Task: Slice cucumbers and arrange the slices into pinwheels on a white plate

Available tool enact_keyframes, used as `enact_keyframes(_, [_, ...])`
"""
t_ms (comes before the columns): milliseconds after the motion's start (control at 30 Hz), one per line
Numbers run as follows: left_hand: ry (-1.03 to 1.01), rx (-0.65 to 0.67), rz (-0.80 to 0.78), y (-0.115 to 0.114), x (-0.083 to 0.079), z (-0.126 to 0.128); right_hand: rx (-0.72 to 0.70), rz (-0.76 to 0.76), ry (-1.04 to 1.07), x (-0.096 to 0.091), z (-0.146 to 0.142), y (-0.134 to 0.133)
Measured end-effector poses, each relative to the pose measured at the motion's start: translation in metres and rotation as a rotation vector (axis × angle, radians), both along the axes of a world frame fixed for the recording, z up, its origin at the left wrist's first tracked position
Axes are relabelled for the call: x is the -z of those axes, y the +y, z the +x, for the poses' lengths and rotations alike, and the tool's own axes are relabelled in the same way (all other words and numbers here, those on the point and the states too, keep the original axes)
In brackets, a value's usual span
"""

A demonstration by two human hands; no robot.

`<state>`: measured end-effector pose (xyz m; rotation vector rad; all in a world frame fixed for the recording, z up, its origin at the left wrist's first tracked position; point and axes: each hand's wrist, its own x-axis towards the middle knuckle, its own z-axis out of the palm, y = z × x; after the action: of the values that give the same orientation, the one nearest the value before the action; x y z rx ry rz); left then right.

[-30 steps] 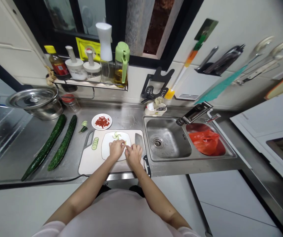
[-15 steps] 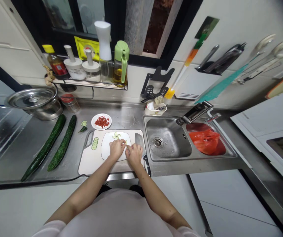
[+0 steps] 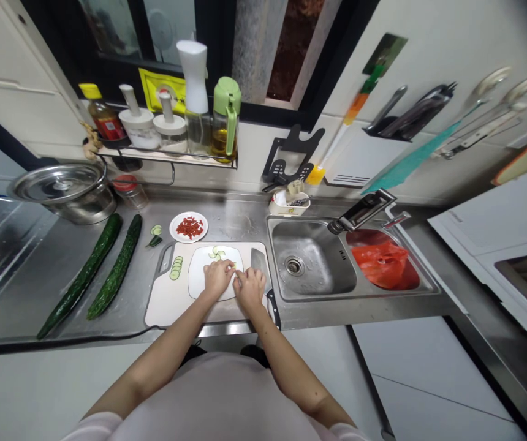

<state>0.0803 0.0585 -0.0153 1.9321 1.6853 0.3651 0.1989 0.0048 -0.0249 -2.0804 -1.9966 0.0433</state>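
My left hand (image 3: 218, 277) and my right hand (image 3: 250, 289) meet over a white plate (image 3: 196, 278), thumbs and fingers drawn together at its right part. Between their fingertips is a small green bit that looks like a cucumber slice, mostly covered by the fingers. Several cut cucumber slices (image 3: 216, 252) lie fanned near the plate's far edge. Under the plate is a pale cutting board (image 3: 162, 306), with an overlapping row of cucumber slices (image 3: 176, 268) at its left. A knife (image 3: 258, 260) lies on the board's right side, its black handle close to my right wrist.
Two whole cucumbers (image 3: 115, 269) lie left of the board. Behind it stands a small plate of chopped red pieces (image 3: 189, 227), with cucumber scraps (image 3: 154, 236) beside it. A lidded steel pot (image 3: 77, 199) stands far left. The double sink (image 3: 314, 257) at right holds a red bag (image 3: 383, 263).
Both hands stay over the plate with their fingertips close together, with only a very slight shift of the fingers. The view has moved a little.
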Motion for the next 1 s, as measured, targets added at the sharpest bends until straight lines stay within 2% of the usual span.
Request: enact_keyframes(1000, [-0.011,-0.021,0.007,0.0,0.0058,0.0012,-0.013,0.018,-0.002,0.0014,0.0013,0.0])
